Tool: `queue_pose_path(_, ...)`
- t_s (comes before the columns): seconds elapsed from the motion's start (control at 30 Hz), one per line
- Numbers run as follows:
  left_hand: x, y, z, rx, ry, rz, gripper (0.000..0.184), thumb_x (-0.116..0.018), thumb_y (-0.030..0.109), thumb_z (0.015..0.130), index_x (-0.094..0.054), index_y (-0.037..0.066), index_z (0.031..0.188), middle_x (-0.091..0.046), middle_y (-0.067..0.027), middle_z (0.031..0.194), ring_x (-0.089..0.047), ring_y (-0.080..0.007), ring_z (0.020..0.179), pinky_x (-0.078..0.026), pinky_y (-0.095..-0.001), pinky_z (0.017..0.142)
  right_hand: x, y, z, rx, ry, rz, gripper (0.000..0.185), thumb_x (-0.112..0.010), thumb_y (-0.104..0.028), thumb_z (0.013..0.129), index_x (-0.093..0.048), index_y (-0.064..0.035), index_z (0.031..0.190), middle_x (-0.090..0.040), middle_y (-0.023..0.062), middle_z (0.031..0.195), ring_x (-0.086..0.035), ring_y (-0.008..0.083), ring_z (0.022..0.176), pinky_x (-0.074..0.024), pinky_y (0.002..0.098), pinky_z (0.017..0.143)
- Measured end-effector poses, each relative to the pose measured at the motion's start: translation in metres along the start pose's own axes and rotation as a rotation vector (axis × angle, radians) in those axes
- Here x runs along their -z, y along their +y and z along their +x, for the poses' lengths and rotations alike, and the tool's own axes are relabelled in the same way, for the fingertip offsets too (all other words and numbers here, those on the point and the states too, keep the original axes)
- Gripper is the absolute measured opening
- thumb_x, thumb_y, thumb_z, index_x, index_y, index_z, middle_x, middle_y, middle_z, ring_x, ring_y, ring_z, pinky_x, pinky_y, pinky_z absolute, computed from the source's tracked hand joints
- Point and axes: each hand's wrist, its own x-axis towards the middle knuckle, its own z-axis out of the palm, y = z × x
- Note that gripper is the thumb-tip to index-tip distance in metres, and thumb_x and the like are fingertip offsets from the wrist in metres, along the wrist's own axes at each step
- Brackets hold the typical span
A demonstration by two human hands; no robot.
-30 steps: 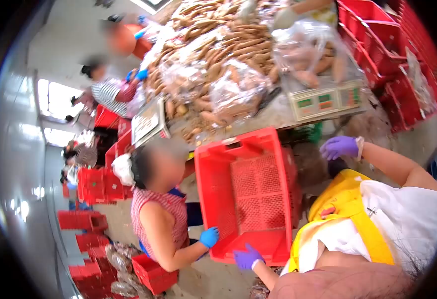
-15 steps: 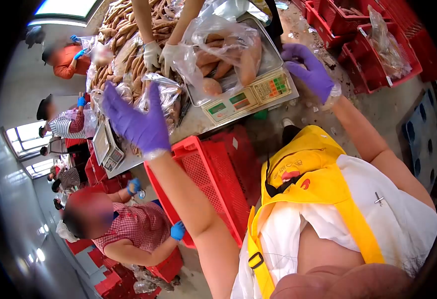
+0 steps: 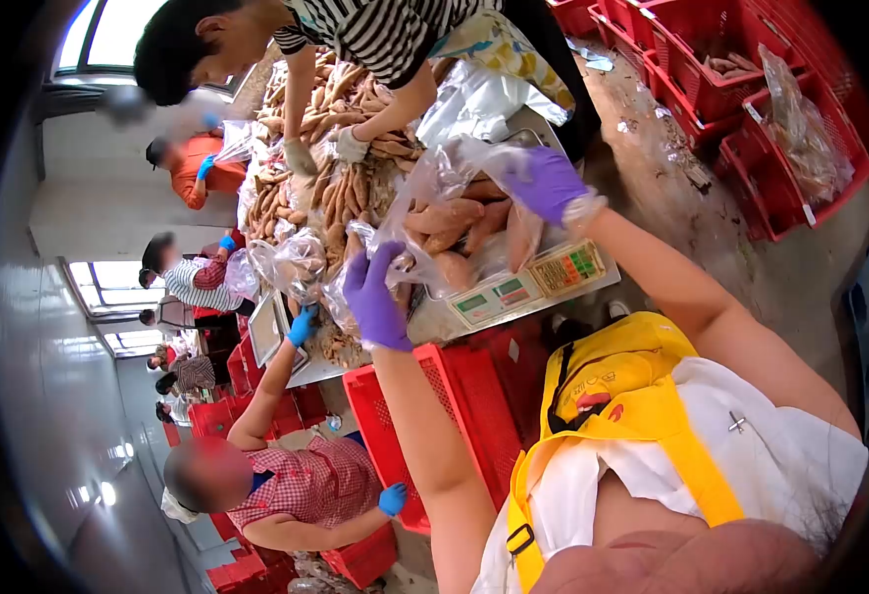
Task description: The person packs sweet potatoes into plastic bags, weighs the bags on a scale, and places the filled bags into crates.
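On the scale (image 3: pixel 553 282), our clear, crinkled bag (image 3: pixel 432 210) bulges with pinkish-brown tubers (image 3: pixel 489 224). Our right hand (image 3: pixel 548 188) pinches its rim above the scale; our left hand (image 3: pixel 379 297), fingers parted, meets its left edge, grip unclear.

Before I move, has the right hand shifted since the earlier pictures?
Yes, the right hand moved left, from beside the scale to the bag on it.

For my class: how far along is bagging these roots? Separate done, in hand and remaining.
Filling looks largely done: big roots sit inside the clear bag on the scale. In hand: the left hand and right hand are at the bag's spread edges. Remaining: the bag looks untied, and loose roots lie heaped on the table.
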Motion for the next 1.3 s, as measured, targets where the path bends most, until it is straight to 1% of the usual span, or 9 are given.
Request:
queue_pose_path(0.1,0.027,-0.032,0.012,0.118,-0.113,-0.575,0.012,-0.059,0.009,0.085,-0.063,0.002,0.093,-0.063,-0.0080,0.084,-0.059,-0.0188,0.078,-0.050,-0.0326,0.074,0.005,0.019,-0.017,-0.146,-0.052,0.788,0.028,-0.061,-0.025,0.084,-0.067,-0.0044,0.101,-0.066,0.0054,0.085,-0.062,0.0209,0.080,-0.0472,0.0305,0.080)
queue_pose_path(0.2,0.045,-0.052,0.025,0.139,-0.124,-0.644,0.012,-0.059,0.008,0.087,-0.061,0.000,0.095,-0.064,-0.0105,0.087,-0.060,-0.0175,0.076,-0.051,-0.0309,0.069,0.018,0.003,-0.022,-0.094,-0.206,1.096,0.021,-0.062,-0.016,0.085,-0.066,-0.0015,0.099,-0.064,0.0030,0.086,-0.059,0.0139,0.082,-0.0456,0.0279,0.081)
queue_pose_path(0.53,0.080,-0.111,0.034,0.103,-0.154,-0.249,0.020,-0.056,0.018,0.092,-0.065,0.002,0.100,-0.064,-0.0021,0.077,-0.057,-0.0105,0.068,-0.045,-0.0233,0.069,0.019,-0.021,-0.013,-0.162,-0.329,0.938,0.024,-0.053,-0.014,0.089,-0.062,0.0033,0.103,-0.061,0.0055,0.088,-0.056,0.0128,0.085,-0.0432,0.0253,0.083)
queue_pose_path(0.73,0.162,-0.133,0.080,0.072,-0.077,-0.161,0.034,-0.052,0.027,0.096,-0.052,0.004,0.122,-0.059,-0.0023,0.103,-0.055,-0.0100,0.092,-0.043,-0.0233,0.079,-0.003,-0.007,-0.001,-0.237,-0.228,0.953,0.019,-0.052,-0.014,0.090,-0.061,0.0007,0.097,-0.059,0.0039,0.086,-0.055,0.0122,0.082,-0.0432,0.0265,0.079)
queue_pose_path(0.97,0.248,-0.167,0.130,0.013,0.215,0.079,0.041,-0.051,0.032,0.095,-0.049,0.005,0.126,-0.059,-0.0052,0.108,-0.056,-0.0135,0.090,-0.045,-0.0258,0.078,-0.016,-0.011,0.010,-0.266,-0.235,1.090,0.021,-0.052,-0.015,0.092,-0.062,0.0017,0.102,-0.063,0.0046,0.091,-0.058,0.0136,0.083,-0.0443,0.0277,0.080)
queue_pose_path(1.03,0.288,-0.195,0.158,-0.322,0.415,0.458,0.032,-0.048,0.023,0.095,-0.050,0.004,0.121,-0.054,-0.0074,0.113,-0.054,-0.0177,0.098,-0.046,-0.0296,0.083,-0.019,-0.013,0.009,-0.316,-0.188,1.043,0.021,-0.052,-0.015,0.092,-0.062,0.0013,0.102,-0.063,0.0043,0.091,-0.058,0.0133,0.083,-0.0445,0.0275,0.080)
queue_pose_path(1.1,0.311,-0.170,0.178,-0.194,0.565,-0.235,0.044,-0.050,0.015,0.094,-0.037,-0.007,0.131,-0.048,-0.0170,0.126,-0.050,-0.0250,0.111,-0.043,-0.0328,0.094,-0.015,-0.019,0.006,-0.369,-0.143,1.018,0.020,-0.052,-0.014,0.092,-0.062,-0.0002,0.103,-0.063,0.0039,0.091,-0.058,0.0125,0.083,-0.0450,0.0275,0.080)
queue_pose_path(1.17,0.294,-0.145,0.197,-0.453,0.726,0.023,0.038,-0.052,0.011,0.093,-0.042,-0.004,0.126,-0.053,-0.0131,0.113,-0.053,-0.0188,0.099,-0.047,-0.0319,0.085,-0.016,-0.036,0.003,-0.415,0.013,0.973,0.021,-0.051,-0.016,0.092,-0.061,0.0008,0.101,-0.060,0.0041,0.086,-0.055,0.0137,0.080,-0.0425,0.0281,0.080)
queue_pose_path(1.3,0.214,-0.131,0.222,-0.442,0.215,0.557,0.035,-0.055,0.016,0.092,-0.050,0.000,0.123,-0.058,-0.0164,0.117,-0.057,-0.0275,0.104,-0.045,-0.0382,0.089,-0.019,-0.038,0.005,-0.413,0.013,0.956,0.022,-0.050,-0.017,0.092,-0.061,0.0003,0.099,-0.059,0.0042,0.086,-0.055,0.0141,0.081,-0.0420,0.0284,0.080)
